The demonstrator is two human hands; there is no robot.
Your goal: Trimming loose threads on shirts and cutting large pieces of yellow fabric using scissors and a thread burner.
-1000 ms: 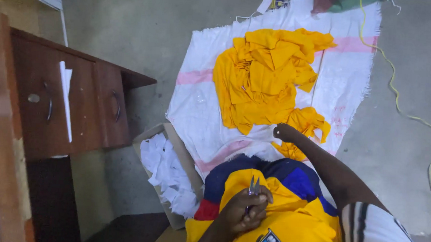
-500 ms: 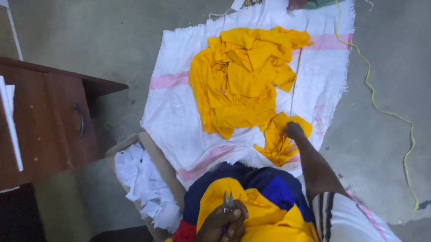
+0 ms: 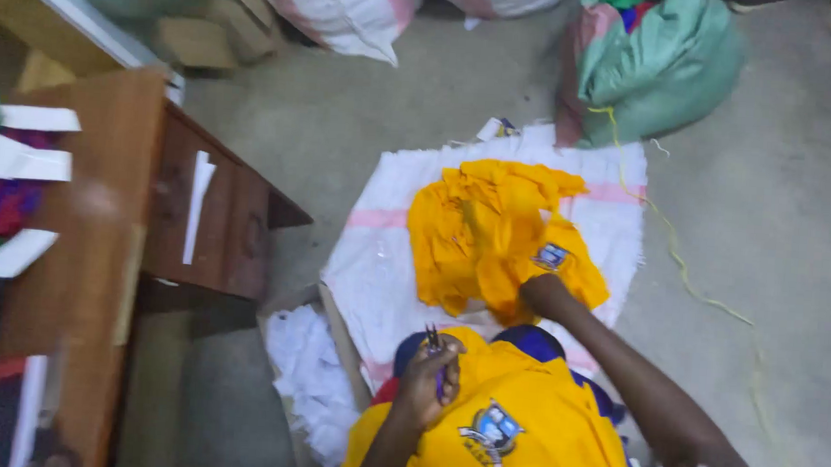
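The left hand [image 3: 431, 379] is gripping a small pair of snips [image 3: 431, 339], points up, over the yellow and blue shirt [image 3: 509, 432] lying nearest, seemingly keeping them clear of the cloth, while the right hand [image 3: 543, 294] is reaching out and pressing down into the heap of yellow garments [image 3: 488, 233], its fingers buried so its grasp cannot be told. The heap is sitting on a white sack sheet [image 3: 376, 250] spread over the floor [image 3: 772, 217], likely keeping it clean, and the wooden cabinet [image 3: 215, 216] and the bags [image 3: 657, 56] beyond are cut off at the edges.

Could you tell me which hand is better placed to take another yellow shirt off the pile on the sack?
Probably the right hand: it already reaches onto the yellow shirt pile, while the left hand holds small snips over the lap.
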